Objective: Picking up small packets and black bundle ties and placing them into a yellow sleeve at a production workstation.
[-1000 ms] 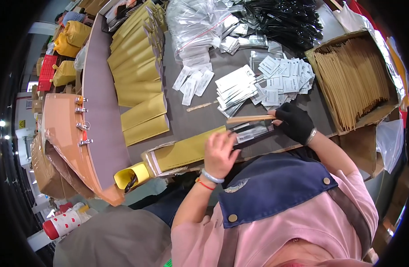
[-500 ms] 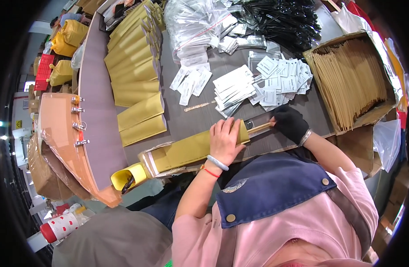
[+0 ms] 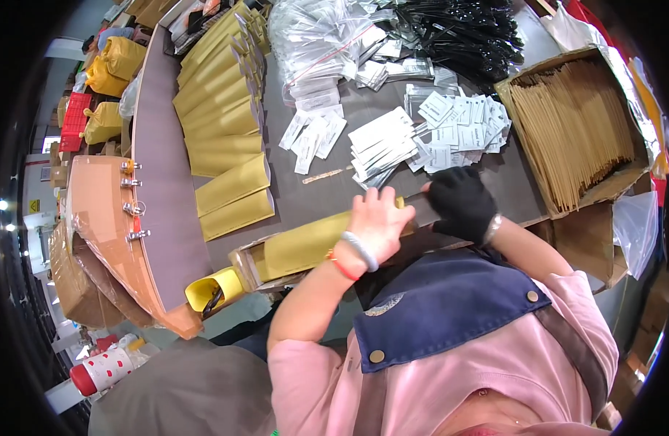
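A long yellow paper sleeve (image 3: 305, 243) lies in a narrow cardboard tray (image 3: 245, 267) along the table's near edge. My left hand (image 3: 374, 224), with bracelets at the wrist, is closed over the sleeve's right end, its fingers curled onto the paper. Just right of that end is my right hand (image 3: 463, 203), in a black fingerless glove. Its thumb and forefinger are apart, with nothing visible between them. Wooden sticks no longer show outside the sleeve. Beyond my hands lie a fanned stack of white packets (image 3: 382, 142) and a thin wrapped stick (image 3: 326, 175).
More yellow sleeves (image 3: 229, 163) overlap in a row at left. Small white sachets (image 3: 469, 123), clear plastic bags (image 3: 316, 51) and black-wrapped utensils (image 3: 465, 36) are piled at the back. An open carton (image 3: 527, 131) packed with brown sticks stands right. A yellow cut container (image 3: 225, 285) hangs at the near edge.
The wooden sticks my right hand was holding at the sleeve's end have gone out of sight. My right hand has shifted left and its fingers have parted. My left fingers have curled more.
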Available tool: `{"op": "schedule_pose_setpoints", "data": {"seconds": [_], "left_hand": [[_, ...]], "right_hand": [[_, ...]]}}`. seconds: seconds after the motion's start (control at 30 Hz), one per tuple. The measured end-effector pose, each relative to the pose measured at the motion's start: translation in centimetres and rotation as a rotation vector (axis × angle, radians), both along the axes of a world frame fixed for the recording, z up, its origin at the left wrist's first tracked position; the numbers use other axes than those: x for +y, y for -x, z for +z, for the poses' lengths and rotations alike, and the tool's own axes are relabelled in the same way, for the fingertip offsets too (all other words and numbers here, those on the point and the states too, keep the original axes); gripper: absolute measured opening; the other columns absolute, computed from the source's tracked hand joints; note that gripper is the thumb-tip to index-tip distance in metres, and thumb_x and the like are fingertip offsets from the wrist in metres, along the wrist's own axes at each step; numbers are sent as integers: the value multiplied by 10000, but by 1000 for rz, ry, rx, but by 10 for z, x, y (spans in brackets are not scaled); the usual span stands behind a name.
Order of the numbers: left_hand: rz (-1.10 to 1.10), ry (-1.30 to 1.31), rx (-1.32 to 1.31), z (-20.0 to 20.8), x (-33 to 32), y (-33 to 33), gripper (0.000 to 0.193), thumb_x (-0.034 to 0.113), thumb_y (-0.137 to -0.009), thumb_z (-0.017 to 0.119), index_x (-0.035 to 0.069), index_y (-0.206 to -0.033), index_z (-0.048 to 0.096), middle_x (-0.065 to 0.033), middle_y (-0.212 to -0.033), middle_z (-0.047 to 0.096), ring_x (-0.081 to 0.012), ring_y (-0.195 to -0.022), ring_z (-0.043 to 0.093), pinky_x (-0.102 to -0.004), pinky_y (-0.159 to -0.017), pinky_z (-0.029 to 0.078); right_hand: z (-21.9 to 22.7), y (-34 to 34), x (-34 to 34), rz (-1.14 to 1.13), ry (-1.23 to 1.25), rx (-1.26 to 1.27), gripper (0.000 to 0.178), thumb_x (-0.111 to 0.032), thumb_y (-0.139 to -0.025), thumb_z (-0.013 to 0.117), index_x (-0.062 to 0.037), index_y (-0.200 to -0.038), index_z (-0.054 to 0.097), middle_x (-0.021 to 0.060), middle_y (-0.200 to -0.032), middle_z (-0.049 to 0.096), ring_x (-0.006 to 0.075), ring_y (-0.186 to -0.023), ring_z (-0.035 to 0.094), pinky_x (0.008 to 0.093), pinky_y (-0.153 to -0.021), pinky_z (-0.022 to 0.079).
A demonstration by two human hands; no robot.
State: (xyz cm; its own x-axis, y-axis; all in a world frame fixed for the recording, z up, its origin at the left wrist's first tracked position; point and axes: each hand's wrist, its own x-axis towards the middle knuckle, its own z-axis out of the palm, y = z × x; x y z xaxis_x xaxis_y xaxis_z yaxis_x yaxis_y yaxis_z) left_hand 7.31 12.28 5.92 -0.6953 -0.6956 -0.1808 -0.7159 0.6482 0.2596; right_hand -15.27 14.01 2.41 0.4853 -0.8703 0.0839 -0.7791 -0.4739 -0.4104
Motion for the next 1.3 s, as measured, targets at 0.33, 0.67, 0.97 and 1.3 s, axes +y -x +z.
{"op": "schedule_pose_setpoints", "data": {"seconds": [0.33, 0.67, 0.97, 1.3], "left_hand": [[666, 182, 252, -40, -5, -102, 528, 190, -636, 807, 49, -1115, 637, -198, -1314, 484, -374, -1212, 446, -489, -1056, 348], [919, 124, 298, -92, 39, -47, 949, 463, -583, 844, 12, -1325, 463, -192, -1394, 367, -386, -1309, 287, -567, -1079, 181], [903, 107, 317, -91, 42, -49, 996, 500, -581, 840, 18, -1352, 434, -186, -1410, 372, -384, -1331, 276, -599, -1081, 156], [754, 0, 538, -84, 5, -56, 755, 330, -680, 818, 9, -1287, 505, -211, -1375, 433, -411, -1306, 344, -537, -1076, 253]], "right_hand": [[30, 14, 0, -151, 57, 52, 629, -279, -548, 840, -92, -1081, 564, 101, -1014, 565, 299, -957, 549, 410, -884, 376], [21, 6, -3, -56, -5, 117, 655, -318, -542, 831, -90, -1092, 558, 93, -1037, 556, 304, -970, 542, 421, -874, 374], [21, 3, -6, -4, -115, 158, 644, -334, -582, 819, -77, -1112, 559, 109, -1084, 548, 313, -1011, 530, 455, -896, 383], [-18, -68, -14, 170, 16, -136, 636, -370, -621, 812, -102, -1145, 570, 126, -1093, 556, 322, -1032, 519, 427, -909, 402]]}}
